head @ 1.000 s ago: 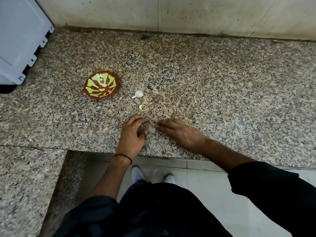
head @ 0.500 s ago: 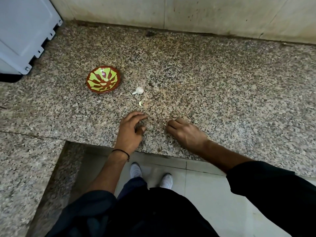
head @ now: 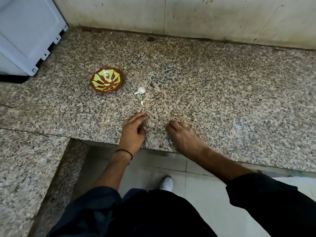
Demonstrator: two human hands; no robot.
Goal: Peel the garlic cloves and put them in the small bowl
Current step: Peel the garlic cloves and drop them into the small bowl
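Note:
A small red-brown bowl [head: 106,79] with a green leaf pattern stands on the granite counter [head: 213,86], and I see nothing in it. Right of it lies a white garlic bulb piece [head: 141,90] with a short stem. A single pale clove [head: 142,103] lies just nearer to me. My left hand [head: 134,129] rests near the counter's front edge below the clove, fingers loosely bent, fingertips on the stone, nothing visible in it. My right hand [head: 181,134] rests beside it with its fingers curled under; I see nothing in its grip.
A grey plastic appliance or crate [head: 25,36] occupies the back left corner. A stained tiled wall [head: 188,16] runs along the back. A lower granite ledge [head: 25,168] extends at the left. The counter's front edge [head: 159,150] lies under my wrists, with floor tiles and my shoes below.
My right hand has drawn back to the right, away from my left hand, and its fingers have curled under. My left hand's fingers have loosened and stretched forward. Bowl and garlic stay put.

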